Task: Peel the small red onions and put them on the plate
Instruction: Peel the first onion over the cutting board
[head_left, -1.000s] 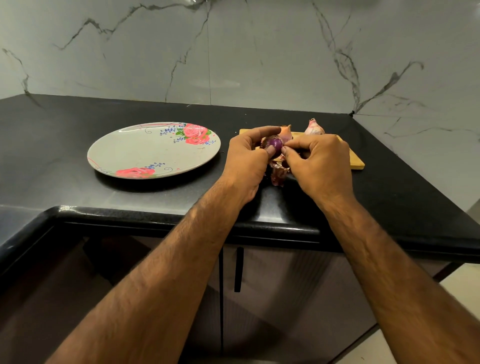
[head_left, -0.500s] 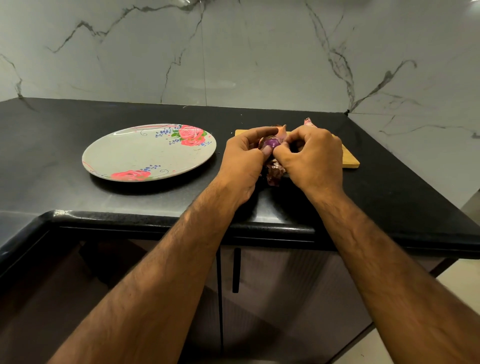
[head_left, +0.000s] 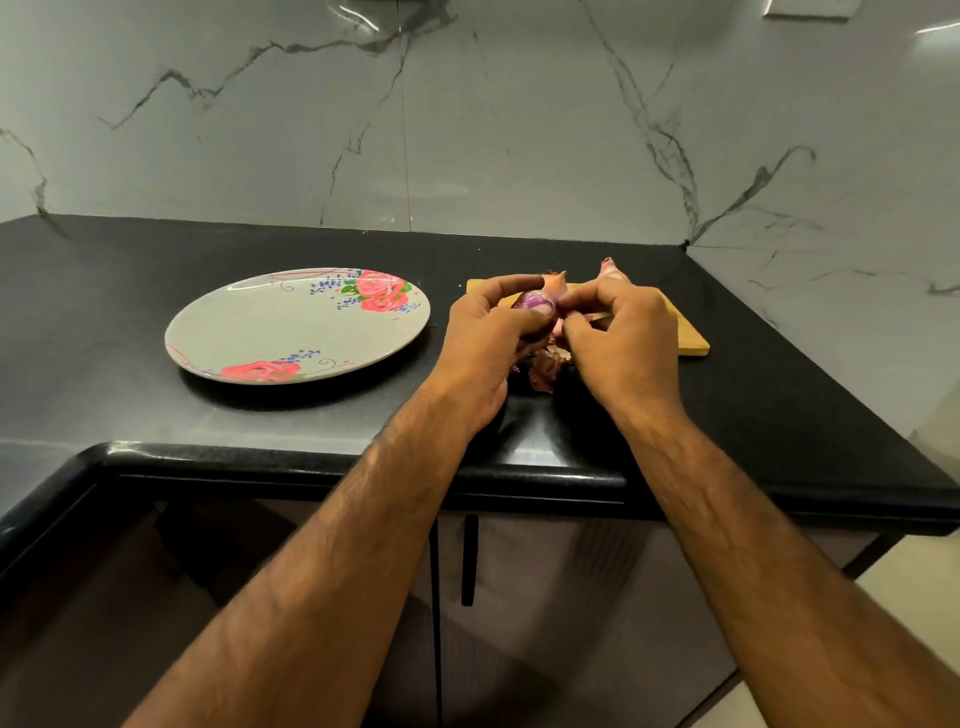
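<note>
Small red onion (head_left: 535, 304), partly peeled and showing glossy purple flesh, is held between both hands, over the near edge of a wooden cutting board (head_left: 688, 338). The left hand (head_left: 483, 338) curls its fingers (head_left: 501, 288) over the top of the onion, with the thumb pressed against its front. The right hand (head_left: 623, 345) meets it from the other side, its fingers (head_left: 592, 293) and thumb bunched together and pinching the onion's right end; whether they also hold a strip of skin cannot be told. Directly below the fingers, a small heap of torn papery skins (head_left: 544, 366) lies on the black surface (head_left: 779, 410). Just behind the fingers, two unpeeled onions (head_left: 610, 270) poke up from the board, largely hidden by the hands. Well to the left of the fingers, a pale plate (head_left: 249, 332) painted with pink roses rests flat on the surface. Far beyond the fingers rises a grey marble wall (head_left: 519, 130), and beneath the surface edge are cabinet doors with a dark vertical handle (head_left: 469, 558).
</note>
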